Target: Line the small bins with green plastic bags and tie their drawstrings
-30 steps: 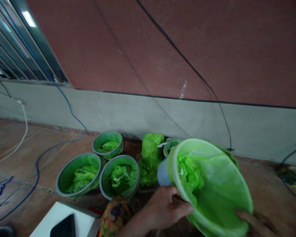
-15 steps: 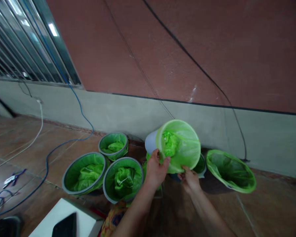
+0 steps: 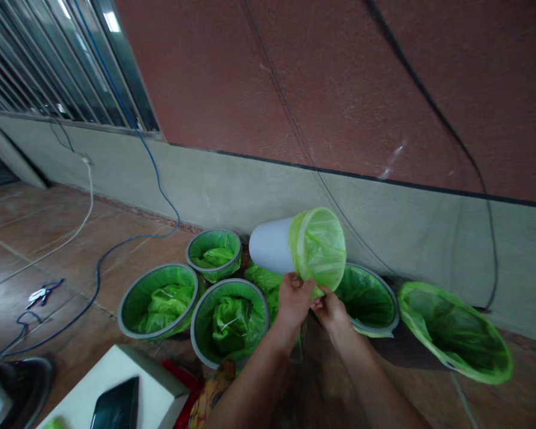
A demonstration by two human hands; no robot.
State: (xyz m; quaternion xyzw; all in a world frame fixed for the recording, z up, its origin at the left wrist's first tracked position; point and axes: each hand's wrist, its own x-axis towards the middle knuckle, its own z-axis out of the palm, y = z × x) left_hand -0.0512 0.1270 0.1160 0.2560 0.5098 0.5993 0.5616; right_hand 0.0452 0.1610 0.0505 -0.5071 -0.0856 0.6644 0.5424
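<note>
A white bin [image 3: 270,245] lies tipped on its side, base to the left and mouth turned right and towards the wearer. A thin, translucent yellow-green liner [image 3: 322,250] covers its mouth and folds over the rim, forming a wrinkled collar around the outside. The bin is in front of the wall's pale lower band [image 3: 205,179], above a bunched green bag [image 3: 263,277]; whether it touches anything beneath is unclear. The left hand [image 3: 293,301] and the right hand [image 3: 332,310] meet at its lower edge, both pinching the liner there.

To the left, three gray-rimmed bins stand close together on the floor, each lined in green with crumpled green plastic inside. Right of the hands are another gray-rimmed bin [image 3: 370,292] and a dark bin with a broad green liner [image 3: 455,328] spread over its top.

The floor [image 3: 71,262] is brown-red tile, crossed by a blue cable [image 3: 99,277]. A black phone [image 3: 118,405] rests on a white box [image 3: 154,381]. Above the pale band, the wall [image 3: 295,89] is dull red, with a barred window [image 3: 71,65] at upper left.
</note>
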